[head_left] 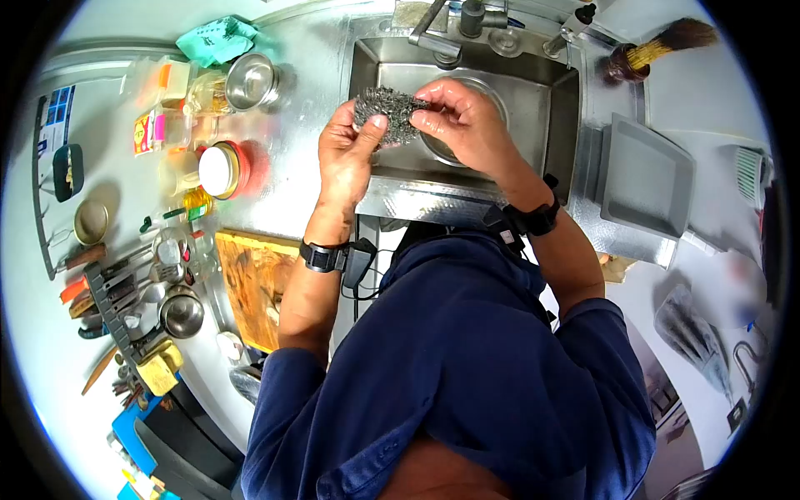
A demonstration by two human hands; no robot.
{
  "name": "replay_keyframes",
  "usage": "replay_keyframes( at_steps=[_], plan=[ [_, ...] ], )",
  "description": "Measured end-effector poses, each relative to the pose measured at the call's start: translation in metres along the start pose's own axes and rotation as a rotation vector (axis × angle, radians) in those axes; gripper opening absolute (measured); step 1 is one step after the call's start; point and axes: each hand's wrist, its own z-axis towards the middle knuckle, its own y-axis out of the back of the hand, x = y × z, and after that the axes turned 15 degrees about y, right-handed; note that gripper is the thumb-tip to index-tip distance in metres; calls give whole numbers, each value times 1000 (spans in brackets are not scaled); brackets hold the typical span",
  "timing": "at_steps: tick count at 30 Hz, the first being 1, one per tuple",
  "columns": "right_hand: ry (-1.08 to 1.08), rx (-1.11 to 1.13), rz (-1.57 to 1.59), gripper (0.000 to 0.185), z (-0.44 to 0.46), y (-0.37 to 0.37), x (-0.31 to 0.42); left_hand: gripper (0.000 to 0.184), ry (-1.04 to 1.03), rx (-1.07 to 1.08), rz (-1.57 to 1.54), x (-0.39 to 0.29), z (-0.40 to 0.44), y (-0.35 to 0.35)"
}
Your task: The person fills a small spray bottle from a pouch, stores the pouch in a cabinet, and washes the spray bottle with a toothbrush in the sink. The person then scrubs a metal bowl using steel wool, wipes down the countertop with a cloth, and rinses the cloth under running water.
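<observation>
Here, over the left side of the sink (537,125), the left hand (343,158) grips the steel scrubber (388,108) while the right hand's (475,129) fingers (446,92) pinch its edge, apparently 2-handed working, any next tug calling for a steady left hold.

At twelve o'clock, the left hand (344,154) holds a steel scourer (388,115) over the sink (529,125); the right hand (468,125) touches its three-o'clock edge. A grey tray (648,175) lies between two and three o'clock.
</observation>
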Motion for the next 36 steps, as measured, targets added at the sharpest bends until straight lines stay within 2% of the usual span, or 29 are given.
replay_keyframes(
  at_steps=[1, 3, 8, 10, 12, 16, 17, 18, 23, 26, 31, 36],
  plan=[
    [9, -22, 18, 27, -1, 4, -2, 25, 1, -13, 6, 0, -2, -5],
    [17, -10, 66, 24, -4, 11, -6, 28, -25, 38, -193, 0, -6, -18],
    [-106, -36, 394, 20, -12, 29, -8, 29, 125, -15, -305, 4, -6, -32],
    [-96, -20, 390, 17, -13, 33, -7, 29, 181, 36, -357, 8, 0, -33],
    [-86, -7, 386, 14, -14, 38, -6, 29, 187, 18, -334, 8, 2, -41],
    [-204, -9, 472, 13, -16, 48, -13, 31, 192, -10, -276, 10, 6, -50],
    [-240, -20, 509, 13, -16, 50, -16, 31, 191, -13, -275, 11, 7, -48],
    [-251, -56, 598, 22, -16, 50, -21, 32, 205, -16, -276, 12, 8, -45],
    [-369, -91, 694, 22, -15, 55, -23, 33, 231, -37, -271, 15, 12, -49],
    [-417, -120, 698, 22, -15, 55, -23, 32, 307, -135, -343, 17, 13, -54],
    [-437, -127, 731, 22, -16, 58, -30, 28, 545, 31, -646, 38, 22, -35],
    [-463, -179, 707, 22, -18, 63, -29, 25, 601, 83, -693, 48, 26, -29]
  ],
)
